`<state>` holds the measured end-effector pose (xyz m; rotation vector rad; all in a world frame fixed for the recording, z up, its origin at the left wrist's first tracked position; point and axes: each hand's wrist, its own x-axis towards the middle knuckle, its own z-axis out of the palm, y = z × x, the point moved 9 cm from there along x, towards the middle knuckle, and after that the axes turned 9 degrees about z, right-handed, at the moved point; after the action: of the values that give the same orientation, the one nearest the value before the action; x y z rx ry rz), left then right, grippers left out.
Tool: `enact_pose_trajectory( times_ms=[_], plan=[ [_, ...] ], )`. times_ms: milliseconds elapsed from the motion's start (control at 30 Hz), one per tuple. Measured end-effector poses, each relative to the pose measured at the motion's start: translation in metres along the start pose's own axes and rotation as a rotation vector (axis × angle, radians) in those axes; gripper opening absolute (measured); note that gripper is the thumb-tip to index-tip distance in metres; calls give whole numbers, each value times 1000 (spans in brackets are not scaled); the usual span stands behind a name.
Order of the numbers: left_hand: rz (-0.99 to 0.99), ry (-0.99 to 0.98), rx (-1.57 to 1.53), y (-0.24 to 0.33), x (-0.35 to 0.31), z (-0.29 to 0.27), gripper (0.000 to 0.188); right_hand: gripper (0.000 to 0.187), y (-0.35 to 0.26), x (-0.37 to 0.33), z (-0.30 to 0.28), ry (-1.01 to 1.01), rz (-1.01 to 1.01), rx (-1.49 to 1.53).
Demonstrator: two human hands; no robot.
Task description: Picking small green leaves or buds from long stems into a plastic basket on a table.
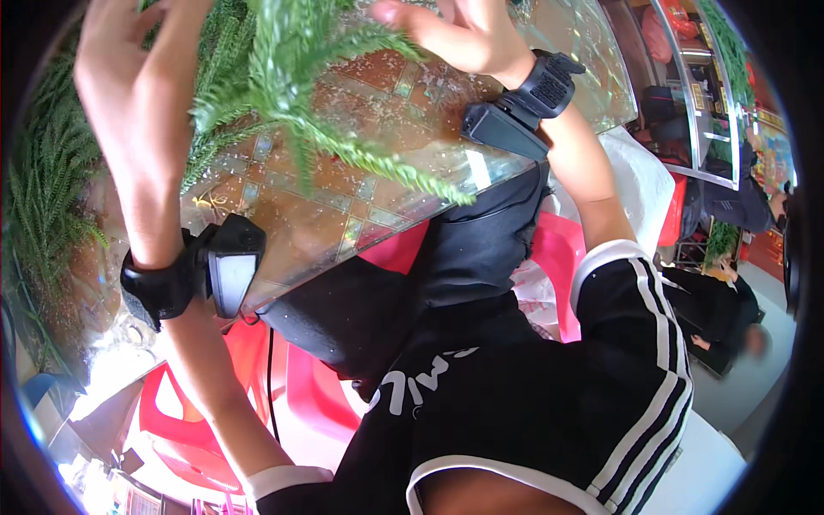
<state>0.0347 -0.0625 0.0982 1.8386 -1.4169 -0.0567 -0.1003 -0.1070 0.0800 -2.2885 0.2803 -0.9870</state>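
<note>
A bunch of green artificial-looking foliage sprigs [292,77], with long feathery fronds, stands over the table at the top centre, between my two hands. My left hand [142,77] is beside its left edge, blurred, and the upper edge of the view cuts off its fingertips. On the other side, my right hand [468,39] has its thumb stretched toward the fronds and apart from the fingers, whose tips also run out of view. Nothing shows in the right palm. One frond hangs down toward the table's near edge.
More green foliage [47,180] is heaped along the table's left side. The glass-topped table [335,215] has small pale bits scattered on it. Red and pink plastic stools [184,429] stand below. Both wrists carry strapped black devices [549,86]. Another person [708,313] is at the right.
</note>
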Motion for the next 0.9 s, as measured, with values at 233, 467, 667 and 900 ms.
enact_pose_trajectory(
  times_ms=[233, 467, 667, 900],
  plan=[
    [383, -181, -444, 3, -9, 24, 9, 30, -7, -15, -1, 71, -492, -67],
    [506, -352, -592, -22, -19, 44, 41, 33, -9, -1, 5, 42, -100, -136],
    [156, -507, -709, -23, -36, 68, 20, 33, -8, -2, -1, 105, -136, -121],
    [316, -455, -721, -22, -33, 71, 36, 36, -7, -1, 2, 55, -115, -105]
  ],
)
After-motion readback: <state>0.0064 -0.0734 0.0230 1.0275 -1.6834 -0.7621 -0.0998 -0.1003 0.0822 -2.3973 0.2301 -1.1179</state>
